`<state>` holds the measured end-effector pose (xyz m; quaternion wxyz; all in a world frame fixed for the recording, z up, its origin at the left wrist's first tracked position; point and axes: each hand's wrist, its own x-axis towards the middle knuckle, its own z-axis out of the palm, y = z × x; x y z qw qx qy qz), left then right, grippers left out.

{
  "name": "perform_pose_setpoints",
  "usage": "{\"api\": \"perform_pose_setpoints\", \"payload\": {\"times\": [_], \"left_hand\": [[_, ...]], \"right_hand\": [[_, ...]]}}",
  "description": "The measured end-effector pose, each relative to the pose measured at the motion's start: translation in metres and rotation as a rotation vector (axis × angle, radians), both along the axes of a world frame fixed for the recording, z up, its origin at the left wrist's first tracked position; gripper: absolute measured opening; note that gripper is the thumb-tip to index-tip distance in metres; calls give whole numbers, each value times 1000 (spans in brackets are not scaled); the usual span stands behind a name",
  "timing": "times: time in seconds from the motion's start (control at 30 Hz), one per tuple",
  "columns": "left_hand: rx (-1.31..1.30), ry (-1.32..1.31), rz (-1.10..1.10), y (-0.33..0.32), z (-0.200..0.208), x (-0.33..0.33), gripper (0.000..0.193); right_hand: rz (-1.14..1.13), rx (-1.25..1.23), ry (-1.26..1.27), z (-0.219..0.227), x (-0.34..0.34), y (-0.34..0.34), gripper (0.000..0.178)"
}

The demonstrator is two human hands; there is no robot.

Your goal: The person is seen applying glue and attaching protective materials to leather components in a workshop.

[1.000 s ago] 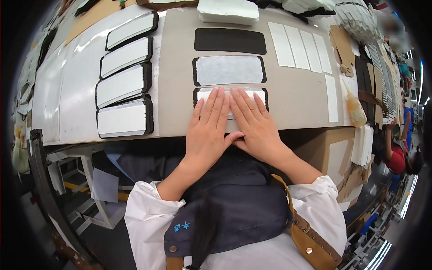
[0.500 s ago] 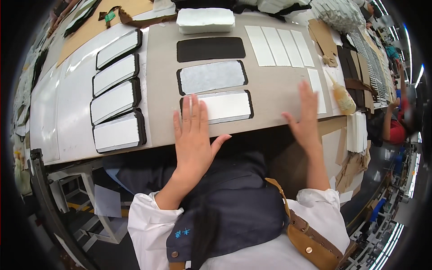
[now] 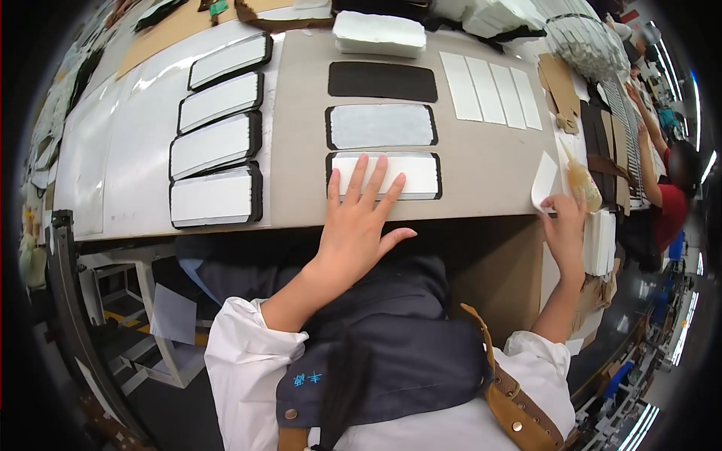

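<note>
My left hand [image 3: 355, 225] lies with spread fingers on a white strip [image 3: 421, 174] that covers most of the nearest black rounded panel [image 3: 436, 192]. My right hand [image 3: 565, 229], at the table's front edge, pinches the near end of a loose white strip [image 3: 543, 180], which curls up off the surface. Beyond the left hand lies a black panel with a pale grey-white layer [image 3: 382, 125]. Farther back is a bare black panel [image 3: 382, 81]. Several more white strips [image 3: 490, 90] lie side by side at the back right.
Several black panels topped with white [image 3: 212, 194] overlap in a column on the left. A white stack [image 3: 379, 34] stands at the back. A squeeze bottle with yellowish contents [image 3: 583, 186] lies beside my right hand. On the far right, a person in red [image 3: 673, 195] reaches over the bench.
My right hand has gone from open above the table to pinching the white strip, lifting its near end. My left hand's fingers have spread over the nearest panel. The view has shifted slightly.
</note>
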<state>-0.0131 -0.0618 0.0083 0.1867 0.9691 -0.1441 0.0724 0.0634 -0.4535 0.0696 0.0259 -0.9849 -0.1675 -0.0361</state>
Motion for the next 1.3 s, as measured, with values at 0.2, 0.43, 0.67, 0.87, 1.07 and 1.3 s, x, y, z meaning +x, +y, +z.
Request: {"api": "perform_pose_setpoints", "payload": {"times": [0.2, 0.43, 0.67, 0.87, 1.07, 1.3], "left_hand": [[-978, 142, 71, 40, 5, 17, 79], [-1165, 168, 58, 59, 19, 42, 56], [-1298, 174, 209, 69, 34, 62, 29], [-1198, 173, 208, 75, 35, 79, 34], [-1162, 140, 321, 74, 37, 82, 33], [-614, -190, 406, 77, -6, 73, 25]], "right_hand": [[-55, 612, -335, 28, -4, 70, 10], [179, 1779, 371, -13, 14, 174, 19], [305, 1223, -117, -2, 43, 233, 52], [573, 521, -346, 3, 76, 220, 72], [554, 555, -170, 2, 103, 219, 60], [521, 520, 55, -24, 114, 209, 57]]}}
